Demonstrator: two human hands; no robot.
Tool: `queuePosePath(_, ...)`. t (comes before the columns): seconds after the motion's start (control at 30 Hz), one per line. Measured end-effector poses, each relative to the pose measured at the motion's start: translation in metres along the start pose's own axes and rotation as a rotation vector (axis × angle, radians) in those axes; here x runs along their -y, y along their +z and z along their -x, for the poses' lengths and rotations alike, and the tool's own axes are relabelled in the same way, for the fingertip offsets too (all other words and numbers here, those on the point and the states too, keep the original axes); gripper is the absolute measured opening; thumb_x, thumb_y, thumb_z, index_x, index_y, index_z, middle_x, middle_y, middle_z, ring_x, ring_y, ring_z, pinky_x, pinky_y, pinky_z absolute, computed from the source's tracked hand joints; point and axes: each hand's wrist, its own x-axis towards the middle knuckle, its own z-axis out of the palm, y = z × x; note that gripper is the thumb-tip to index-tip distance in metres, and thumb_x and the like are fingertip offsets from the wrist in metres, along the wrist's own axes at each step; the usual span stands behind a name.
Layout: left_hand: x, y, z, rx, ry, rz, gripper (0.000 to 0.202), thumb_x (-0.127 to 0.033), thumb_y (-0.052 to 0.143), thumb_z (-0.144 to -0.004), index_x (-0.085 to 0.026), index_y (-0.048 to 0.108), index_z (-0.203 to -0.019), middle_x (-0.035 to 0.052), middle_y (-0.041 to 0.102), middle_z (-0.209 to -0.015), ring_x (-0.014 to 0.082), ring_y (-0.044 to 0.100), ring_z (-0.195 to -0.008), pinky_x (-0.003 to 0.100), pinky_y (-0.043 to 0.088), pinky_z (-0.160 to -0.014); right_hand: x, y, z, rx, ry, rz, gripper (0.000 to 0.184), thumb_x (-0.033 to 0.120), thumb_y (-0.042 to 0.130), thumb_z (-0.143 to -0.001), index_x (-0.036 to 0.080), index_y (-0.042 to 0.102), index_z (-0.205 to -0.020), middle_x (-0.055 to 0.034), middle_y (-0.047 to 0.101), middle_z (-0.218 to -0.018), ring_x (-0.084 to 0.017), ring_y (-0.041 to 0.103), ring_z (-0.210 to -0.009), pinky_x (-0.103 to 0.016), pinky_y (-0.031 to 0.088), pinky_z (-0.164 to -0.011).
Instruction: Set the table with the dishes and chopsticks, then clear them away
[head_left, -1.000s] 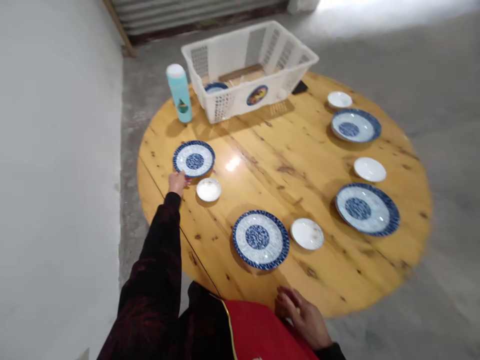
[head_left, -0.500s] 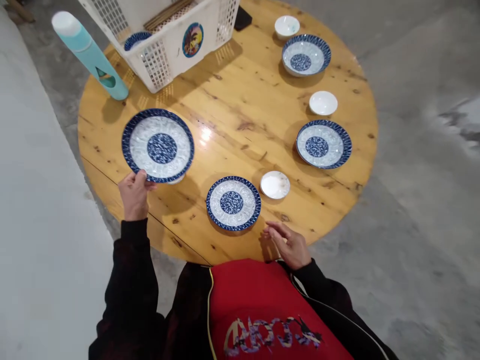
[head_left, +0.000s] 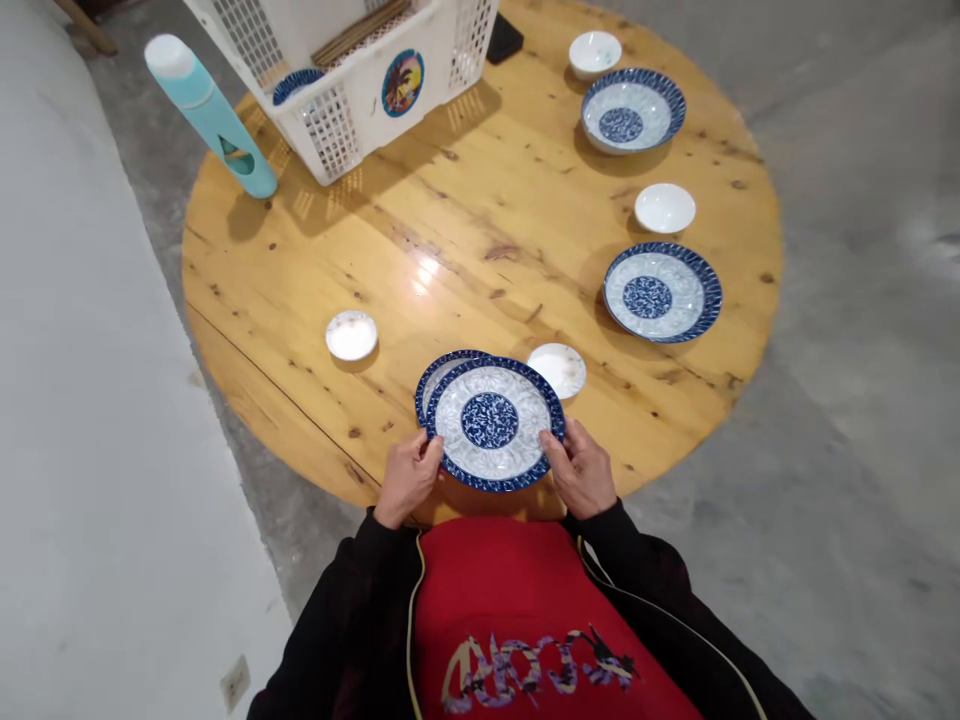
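Note:
I hold a blue-patterned plate [head_left: 495,425] with both hands just above the near edge of the round wooden table [head_left: 465,230]. My left hand [head_left: 406,478] grips its left rim and my right hand [head_left: 581,470] grips its right rim. Under it lies a second blue plate [head_left: 433,375], mostly covered, with only its left edge showing. A small white saucer [head_left: 559,367] sits just right of the pair, and another white saucer [head_left: 351,334] lies to the left.
Two more blue plates [head_left: 663,291] [head_left: 632,108] and two small white dishes [head_left: 664,207] [head_left: 594,51] line the table's right side. A white plastic basket [head_left: 352,90] and a teal bottle [head_left: 214,115] stand at the back left. A grey wall runs along the left.
My left hand lifted the blue plate from the left side and carried it right, over the plate near me. My right hand rose from the table edge and took its right rim.

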Motion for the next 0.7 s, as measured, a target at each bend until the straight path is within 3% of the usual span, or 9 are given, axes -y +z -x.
queuePosePath(0.17,0.005,0.006,0.004,0.022,0.005,-0.152,0.036,-0.040,0.045,-0.092,-0.023,0.044,-0.061,-0.0012,0.059,-0.053,0.0142,0.057,-0.054,0.025,0.038,-0.058,-0.015,-0.003,0.011,0.039,0.064,0.084,0.033,0.050,0.048,-0.090,0.019,0.059,-0.091,0.0046,0.045,-0.058,-0.015,0.041,-0.052,-0.028,0.037,-0.055)
queuePosePath(0.37,0.001,-0.007,-0.014,-0.043,0.017,-0.426,0.039,-0.036,0.046,-0.094,-0.022,0.043,-0.058,0.0009,0.060,-0.057,0.0155,0.056,-0.060,0.027,0.031,-0.061,-0.025,0.006,-0.011,0.143,-0.019,0.212,0.033,0.051,0.042,-0.091,0.022,0.052,-0.076,0.0033,0.046,-0.053,-0.016,0.046,-0.049,-0.029,0.035,-0.056)
queuePosePath(0.43,-0.001,-0.011,-0.021,-0.062,-0.009,-0.511,0.039,-0.036,0.047,-0.094,-0.021,0.046,-0.058,0.0021,0.062,-0.060,0.0161,0.057,-0.063,0.028,0.027,-0.060,-0.027,0.011,-0.018,0.155,-0.030,0.259,0.035,0.050,0.040,-0.092,0.020,0.057,-0.084,0.0026,0.049,-0.052,-0.018,0.048,-0.048,-0.029,0.035,-0.055)
queuePosePath(0.5,-0.003,-0.013,-0.025,-0.066,-0.036,-0.582,0.040,-0.038,0.048,-0.095,-0.021,0.050,-0.059,0.0037,0.065,-0.064,0.0174,0.059,-0.065,0.029,0.025,-0.060,-0.029,0.016,-0.023,0.153,-0.036,0.321,0.041,0.048,0.039,-0.093,0.015,0.061,-0.103,0.0008,0.054,-0.053,-0.020,0.054,-0.050,-0.029,0.035,-0.056)
queuePosePath(0.6,-0.005,-0.015,-0.030,-0.071,-0.056,-0.675,0.040,-0.040,0.047,-0.096,-0.021,0.056,-0.062,0.0061,0.068,-0.069,0.0193,0.061,-0.069,0.030,0.022,-0.059,-0.032,0.023,-0.027,0.160,-0.044,0.432,0.052,0.044,0.040,-0.095,0.010,0.055,-0.130,-0.0036,0.064,-0.059,-0.024,0.062,-0.056,-0.029,0.036,-0.056)
queuePosePath(0.7,-0.006,-0.017,-0.034,-0.074,-0.075,-0.737,0.039,-0.040,0.047,-0.096,-0.021,0.059,-0.064,0.0075,0.070,-0.071,0.0212,0.063,-0.072,0.031,0.019,-0.058,-0.036,0.028,-0.030,0.182,-0.062,0.540,0.055,0.042,0.040,-0.095,0.007,0.052,-0.135,-0.0086,0.070,-0.065,-0.027,0.066,-0.059,-0.030,0.036,-0.055)
